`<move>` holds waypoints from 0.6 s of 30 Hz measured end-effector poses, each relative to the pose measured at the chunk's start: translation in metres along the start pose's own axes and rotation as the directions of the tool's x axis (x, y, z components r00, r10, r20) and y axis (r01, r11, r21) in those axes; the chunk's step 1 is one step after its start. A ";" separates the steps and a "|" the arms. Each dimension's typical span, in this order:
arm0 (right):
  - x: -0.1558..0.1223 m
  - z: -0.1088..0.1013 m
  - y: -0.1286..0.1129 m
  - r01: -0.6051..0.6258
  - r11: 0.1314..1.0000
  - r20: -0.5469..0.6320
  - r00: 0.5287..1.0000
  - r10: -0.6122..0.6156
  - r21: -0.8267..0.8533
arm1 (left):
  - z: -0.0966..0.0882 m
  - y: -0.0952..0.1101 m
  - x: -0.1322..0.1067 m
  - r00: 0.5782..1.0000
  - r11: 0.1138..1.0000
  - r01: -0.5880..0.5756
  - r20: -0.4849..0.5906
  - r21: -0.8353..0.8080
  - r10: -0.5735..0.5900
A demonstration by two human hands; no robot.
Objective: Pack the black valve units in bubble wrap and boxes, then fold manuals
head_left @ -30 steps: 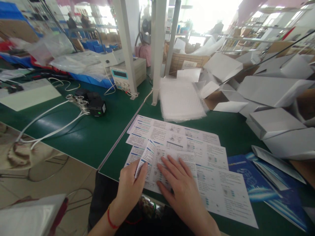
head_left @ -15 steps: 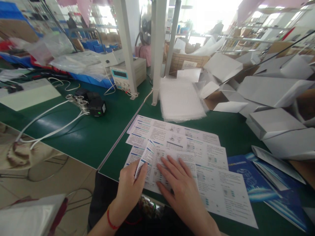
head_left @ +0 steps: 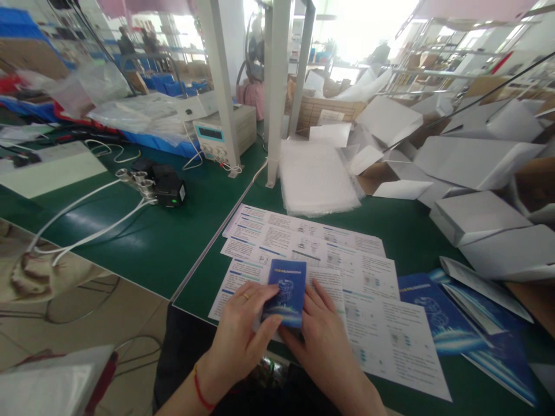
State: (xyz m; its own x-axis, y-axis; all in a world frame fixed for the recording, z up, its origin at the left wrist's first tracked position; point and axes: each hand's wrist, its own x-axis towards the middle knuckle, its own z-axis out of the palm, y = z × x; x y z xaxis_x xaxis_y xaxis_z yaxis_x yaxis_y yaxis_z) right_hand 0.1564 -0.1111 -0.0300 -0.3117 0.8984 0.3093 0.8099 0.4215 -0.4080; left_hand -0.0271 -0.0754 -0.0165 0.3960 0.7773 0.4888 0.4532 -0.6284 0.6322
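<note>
A leaflet [head_left: 287, 289] with a blue printed cover lies folded over in front of me, on the printed sheets. My left hand [head_left: 245, 323] grips its left side, with fingers on the cover and the thumb near the lower edge. Stretched out flat, my right hand [head_left: 323, 329] lies along the leaflet's right edge; some of its fingertips are hidden there. Under both hands spread several overlapping printed sheets [head_left: 377, 280] with text and small diagrams.
More blue leaflets [head_left: 437, 312] lie to the right. Behind them are piled white boxes [head_left: 481, 214]. A stack of clear plastic bags [head_left: 316, 179] sits past the sheets. Left are black devices with white cables [head_left: 169, 188] and a power supply [head_left: 212, 138] beside a metal post.
My left hand has turned the raised paper flap over to the right, so the blue cover now faces up. My right hand stays nearly in place.
</note>
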 end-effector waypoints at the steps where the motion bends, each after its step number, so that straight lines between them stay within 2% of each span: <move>1: 0.000 -0.001 0.000 -0.002 1.000 0.001 1.000 0.002 0.017 | 0.003 0.000 0.001 1.000 1.000 -0.006 0.004 0.024 0.006; 5: 0.001 0.000 -0.002 -0.001 1.000 0.006 1.000 0.001 0.024 | 0.019 -0.003 0.003 0.999 0.990 0.046 -0.028 0.136 -0.043; 9: -0.003 0.002 0.000 0.023 1.000 -0.023 0.999 -0.024 -0.018 | 0.030 -0.009 0.002 1.000 0.973 -0.022 0.006 0.228 0.021; 12: -0.013 -0.002 0.007 0.038 0.994 -0.066 0.997 -0.046 -0.106 | 0.031 -0.010 0.001 0.994 0.943 -0.082 0.096 0.322 0.053; 15: -0.028 -0.012 0.018 0.047 0.968 -0.076 0.995 -0.067 -0.245 | 0.032 -0.006 0.002 0.970 0.883 -0.167 0.236 0.438 0.066; 18: -0.043 -0.022 0.029 0.020 0.940 -0.100 0.993 -0.058 -0.339 | 0.034 0.000 0.005 0.948 0.858 -0.196 0.314 0.476 0.043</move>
State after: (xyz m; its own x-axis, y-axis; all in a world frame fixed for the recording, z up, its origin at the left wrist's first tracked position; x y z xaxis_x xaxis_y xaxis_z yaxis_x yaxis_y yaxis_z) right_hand 0.2041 -0.1401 -0.0359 -0.3065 0.8558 0.4167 0.9240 0.3727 -0.0858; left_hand 0.0015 -0.0723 -0.0345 0.6457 0.7014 0.3020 0.6908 -0.7050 0.1606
